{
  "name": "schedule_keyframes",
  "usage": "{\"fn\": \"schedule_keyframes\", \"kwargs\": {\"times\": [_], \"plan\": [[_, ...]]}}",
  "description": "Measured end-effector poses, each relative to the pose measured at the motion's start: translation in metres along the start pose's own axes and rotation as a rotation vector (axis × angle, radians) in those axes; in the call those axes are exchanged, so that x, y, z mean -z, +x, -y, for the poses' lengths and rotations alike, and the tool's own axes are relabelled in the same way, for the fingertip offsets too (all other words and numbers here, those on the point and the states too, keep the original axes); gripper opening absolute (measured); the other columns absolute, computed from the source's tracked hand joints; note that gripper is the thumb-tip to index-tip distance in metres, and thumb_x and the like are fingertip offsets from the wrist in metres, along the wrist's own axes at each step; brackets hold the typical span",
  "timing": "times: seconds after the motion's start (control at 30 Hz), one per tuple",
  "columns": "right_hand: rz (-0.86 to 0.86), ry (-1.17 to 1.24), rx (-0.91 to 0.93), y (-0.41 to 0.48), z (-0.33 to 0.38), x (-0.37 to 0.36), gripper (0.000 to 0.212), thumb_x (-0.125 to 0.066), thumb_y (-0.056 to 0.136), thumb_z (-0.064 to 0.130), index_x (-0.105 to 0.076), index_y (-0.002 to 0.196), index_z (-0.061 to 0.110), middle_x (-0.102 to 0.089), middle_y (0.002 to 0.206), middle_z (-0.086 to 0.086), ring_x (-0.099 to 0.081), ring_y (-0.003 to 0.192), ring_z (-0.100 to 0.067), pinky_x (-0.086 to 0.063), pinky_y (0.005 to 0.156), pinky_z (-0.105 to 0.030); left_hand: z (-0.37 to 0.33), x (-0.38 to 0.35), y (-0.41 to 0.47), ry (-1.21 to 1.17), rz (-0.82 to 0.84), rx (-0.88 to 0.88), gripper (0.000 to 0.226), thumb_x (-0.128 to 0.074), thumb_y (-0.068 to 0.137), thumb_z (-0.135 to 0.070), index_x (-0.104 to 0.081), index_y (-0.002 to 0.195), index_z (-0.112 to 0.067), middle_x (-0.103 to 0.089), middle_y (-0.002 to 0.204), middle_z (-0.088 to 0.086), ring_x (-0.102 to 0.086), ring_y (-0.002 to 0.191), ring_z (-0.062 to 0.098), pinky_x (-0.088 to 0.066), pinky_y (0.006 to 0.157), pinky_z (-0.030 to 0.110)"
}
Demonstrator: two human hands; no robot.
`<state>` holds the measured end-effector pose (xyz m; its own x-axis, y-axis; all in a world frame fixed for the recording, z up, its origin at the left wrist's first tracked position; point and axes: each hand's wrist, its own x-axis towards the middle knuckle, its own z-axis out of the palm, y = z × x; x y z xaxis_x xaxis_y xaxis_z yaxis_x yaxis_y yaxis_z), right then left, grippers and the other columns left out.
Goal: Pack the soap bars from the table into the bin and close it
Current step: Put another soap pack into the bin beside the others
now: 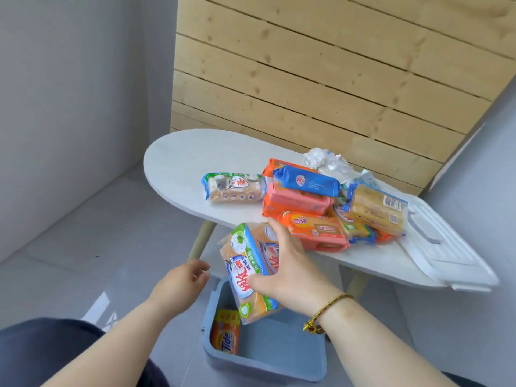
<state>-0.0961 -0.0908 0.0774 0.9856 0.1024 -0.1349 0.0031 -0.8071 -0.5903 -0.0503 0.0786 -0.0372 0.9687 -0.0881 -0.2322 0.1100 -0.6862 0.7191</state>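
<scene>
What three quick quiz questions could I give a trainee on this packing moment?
1. True or false: the blue bin on the floor is empty.
2. Which hand holds the green-edged soap pack over the bin: A) left hand, B) right hand?
3. Fill in: the white lid lies on the ____.

Key
1. False: an orange Tide bar lies inside.
2. B; the left hand's fingers are open and hold nothing.
3. Table, at its right end, beside the pile of soap bars.
</scene>
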Motion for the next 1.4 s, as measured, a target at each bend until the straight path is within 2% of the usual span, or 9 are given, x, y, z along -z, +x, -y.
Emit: {"fn": "schedule_keyframes", "kwargs": {"times": [0.3, 0.43, 0.63, 0.73, 0.8, 0.9, 1.0, 1.1, 1.4], "plan": [[0.167, -0.084, -0.282, 0.020, -0.114, -0.078, 0.088, -0.064, 0.071, 0.031, -0.010, 0.140, 0.035, -0.032, 0.133, -0.005, -0.043, 0.120, -0.029, -0.042, 0.094, -0.033, 0.006, -0.073, 0.033, 0.233, 0.215, 0.134, 0.039, -0.040, 0.095, -0.024, -0.038, 0.133, -0.016, -0.050, 0.134, 0.009, -0.052, 0.118, 0.027, -0.043, 0.097, 0.034], [0.145, 0.227, -0.535, 0.039, -0.173, -0.110, 0.088, -0.064, 0.074, 0.023, -0.009, 0.143, 0.029, -0.029, 0.138, -0.006, -0.047, 0.122, -0.023, -0.042, 0.100, -0.030, 0.026, -0.105, 0.037, 0.397, 0.345, 0.209, 0.046, -0.039, 0.095, -0.025, -0.028, 0.138, -0.014, -0.038, 0.142, 0.010, -0.043, 0.125, 0.028, -0.040, 0.101, 0.037], [0.077, 0.665, -0.777, 0.064, -0.238, -0.151, 0.085, -0.065, 0.076, 0.004, -0.014, 0.143, 0.012, -0.040, 0.142, -0.010, -0.051, 0.119, -0.028, -0.051, 0.075, -0.028, 0.046, -0.131, 0.043, 0.344, 0.368, 0.288, 0.065, -0.041, 0.093, -0.024, -0.002, 0.144, -0.018, -0.018, 0.151, 0.006, -0.036, 0.130, 0.029, -0.036, 0.104, 0.040], [0.120, 0.796, -0.886, 0.072, -0.255, -0.169, 0.086, -0.065, 0.078, 0.005, -0.011, 0.144, 0.013, -0.044, 0.140, -0.010, -0.054, 0.116, -0.030, -0.050, 0.089, -0.038, 0.050, -0.141, 0.048, 0.290, 0.330, 0.311, 0.068, -0.043, 0.092, -0.020, 0.001, 0.145, -0.018, -0.017, 0.152, 0.006, -0.039, 0.128, 0.028, -0.038, 0.101, 0.038], [0.145, 0.908, -0.953, 0.077, -0.264, -0.183, 0.072, -0.065, 0.079, 0.005, -0.024, 0.138, 0.012, -0.054, 0.128, -0.015, -0.059, 0.108, -0.033, -0.048, 0.094, -0.046, 0.055, -0.145, 0.054, 0.295, 0.317, 0.322, 0.070, -0.042, 0.091, -0.014, 0.003, 0.145, -0.016, -0.017, 0.152, 0.006, -0.043, 0.125, 0.029, -0.039, 0.097, 0.037], [0.205, 1.114, -1.015, 0.079, -0.266, -0.195, 0.052, -0.062, 0.082, 0.004, -0.039, 0.128, 0.010, -0.061, 0.108, -0.015, -0.063, 0.089, -0.031, -0.053, 0.081, -0.046, 0.063, -0.150, 0.059, 0.295, 0.301, 0.353, 0.076, -0.041, 0.087, -0.003, 0.007, 0.144, -0.016, -0.017, 0.152, 0.007, -0.047, 0.121, 0.030, -0.042, 0.094, 0.037], [0.217, 1.222, -1.005, 0.082, -0.269, -0.204, 0.060, -0.059, 0.082, -0.005, -0.034, 0.134, 0.012, -0.058, 0.116, -0.019, -0.061, 0.088, -0.031, -0.052, 0.068, -0.039, 0.066, -0.156, 0.060, 0.273, 0.249, 0.372, 0.073, -0.037, 0.087, 0.000, 0.006, 0.145, -0.017, -0.017, 0.153, 0.004, -0.049, 0.120, 0.030, -0.043, 0.091, 0.037], [0.238, 1.266, -1.000, 0.085, -0.272, -0.211, 0.071, -0.055, 0.081, -0.012, -0.026, 0.140, 0.014, -0.051, 0.131, -0.022, -0.056, 0.098, -0.032, -0.050, 0.078, -0.044, 0.068, -0.160, 0.061, 0.259, 0.206, 0.380, 0.074, -0.036, 0.087, 0.001, 0.006, 0.144, -0.020, -0.017, 0.154, 0.003, -0.049, 0.120, 0.029, -0.043, 0.089, 0.037], [0.336, 1.093, -0.991, 0.085, -0.285, -0.223, 0.068, -0.051, 0.081, -0.017, -0.029, 0.140, 0.011, -0.052, 0.131, -0.021, -0.050, 0.120, -0.035, -0.040, 0.104, -0.049, 0.070, -0.163, 0.062, 0.229, 0.159, 0.375, 0.076, -0.036, 0.085, 0.006, 0.004, 0.144, -0.021, -0.018, 0.154, 0.002, -0.049, 0.120, 0.030, -0.046, 0.086, 0.040]]}}
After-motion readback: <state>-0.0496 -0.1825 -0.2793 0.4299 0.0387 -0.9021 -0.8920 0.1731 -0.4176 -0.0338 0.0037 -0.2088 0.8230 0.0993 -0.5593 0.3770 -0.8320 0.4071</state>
